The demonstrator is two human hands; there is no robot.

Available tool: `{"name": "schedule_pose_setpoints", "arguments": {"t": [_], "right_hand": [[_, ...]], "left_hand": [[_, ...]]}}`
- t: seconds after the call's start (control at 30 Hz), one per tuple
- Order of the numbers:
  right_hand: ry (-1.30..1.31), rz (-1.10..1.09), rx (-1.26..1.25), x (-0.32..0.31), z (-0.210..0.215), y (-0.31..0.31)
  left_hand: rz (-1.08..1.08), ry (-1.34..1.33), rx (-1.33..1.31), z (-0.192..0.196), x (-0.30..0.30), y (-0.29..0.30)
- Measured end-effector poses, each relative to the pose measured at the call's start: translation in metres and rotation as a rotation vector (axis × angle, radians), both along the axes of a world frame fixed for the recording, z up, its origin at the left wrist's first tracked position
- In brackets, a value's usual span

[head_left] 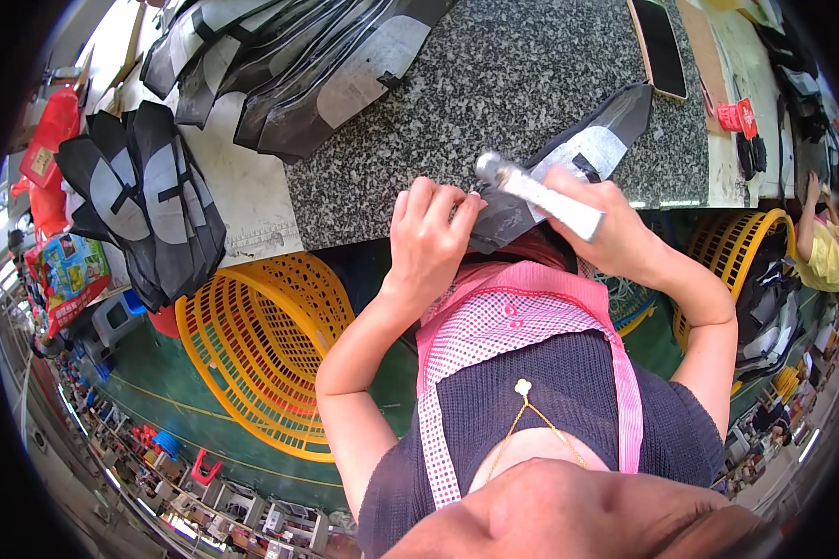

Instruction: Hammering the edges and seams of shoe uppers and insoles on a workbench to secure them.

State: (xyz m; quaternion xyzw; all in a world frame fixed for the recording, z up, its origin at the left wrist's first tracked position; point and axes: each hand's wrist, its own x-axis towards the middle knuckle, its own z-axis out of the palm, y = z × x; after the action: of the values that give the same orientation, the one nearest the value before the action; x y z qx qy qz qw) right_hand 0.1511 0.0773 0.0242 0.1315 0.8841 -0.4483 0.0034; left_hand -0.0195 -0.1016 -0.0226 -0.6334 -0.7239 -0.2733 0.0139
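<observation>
My right hand (606, 224) is closed round the handle of a hammer (569, 211) wrapped in something pale. The metal head points left, just above a flat black material piece (583, 147) with a pale grey patch. This piece lies slantwise over the front edge of the stone slab (494, 84). At its near left end, the fingers of my left hand (431, 228) are pinched together on its edge, close to the hammer head. What is between the fingertips is too small to make out.
Stacked black pieces (345, 84) lie at the back left, and a second bundle (144, 205) hangs over the left edge. A phone (659, 47) rests at the back right. Yellow plastic baskets (252, 363) stand below the table on both sides. Another person (820, 252) is at far right.
</observation>
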Motion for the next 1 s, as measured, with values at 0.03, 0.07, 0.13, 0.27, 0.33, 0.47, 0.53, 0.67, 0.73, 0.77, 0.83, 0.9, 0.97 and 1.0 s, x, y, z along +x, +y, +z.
{"name": "schedule_pose_setpoints", "arguments": {"t": [0.03, 0.07, 0.13, 0.27, 0.33, 0.47, 0.53, 0.67, 0.73, 0.77, 0.83, 0.9, 0.97, 1.0], "right_hand": [[0.001, 0.001, 0.001, -0.001, -0.001, -0.001], [-0.036, 0.022, 0.060, -0.002, -0.001, -0.001], [-0.091, -0.005, 0.078, -0.004, -0.006, -0.001], [0.006, 0.006, 0.070, 0.003, -0.003, -0.005], [-0.114, 0.069, 0.118, 0.000, -0.005, -0.004], [-0.072, 0.020, 0.099, -0.016, -0.007, 0.005], [0.021, 0.025, 0.072, -0.016, 0.001, -0.003], [-0.049, 0.092, 0.159, -0.007, -0.014, -0.008], [-0.107, 0.038, 0.043, -0.010, -0.013, 0.000], [-0.157, -0.031, -0.130, -0.011, -0.001, 0.008], [-0.045, -0.198, -0.236, -0.006, 0.003, 0.021], [-0.065, -0.441, -0.392, 0.008, 0.022, 0.040], [0.228, -0.532, -0.475, 0.021, 0.011, 0.065], [0.244, -0.543, -0.476, 0.021, 0.014, 0.070]], "left_hand": [[0.001, 0.001, 0.001, 0.000, 0.001, 0.000], [-0.001, 0.033, -0.004, 0.000, 0.002, 0.000], [0.002, 0.071, 0.001, -0.003, 0.006, 0.000], [-0.004, 0.068, 0.001, -0.003, 0.009, -0.001], [-0.083, 0.050, 0.050, -0.002, 0.014, -0.001], [-0.179, 0.053, 0.052, -0.022, 0.044, 0.004], [-0.131, 0.156, 0.063, -0.020, 0.049, -0.001], [-0.113, 0.294, 0.111, -0.029, 0.051, 0.004], [-0.094, 0.290, 0.117, -0.030, 0.051, 0.011], [-0.062, 0.249, 0.079, -0.024, 0.053, 0.010], [-0.031, 0.049, -0.005, -0.010, 0.040, 0.005], [0.052, -0.478, -0.087, 0.026, 0.004, -0.010], [0.184, -0.544, 0.192, 0.058, -0.043, -0.034], [0.317, -0.444, 0.253, 0.079, -0.066, -0.045]]}}
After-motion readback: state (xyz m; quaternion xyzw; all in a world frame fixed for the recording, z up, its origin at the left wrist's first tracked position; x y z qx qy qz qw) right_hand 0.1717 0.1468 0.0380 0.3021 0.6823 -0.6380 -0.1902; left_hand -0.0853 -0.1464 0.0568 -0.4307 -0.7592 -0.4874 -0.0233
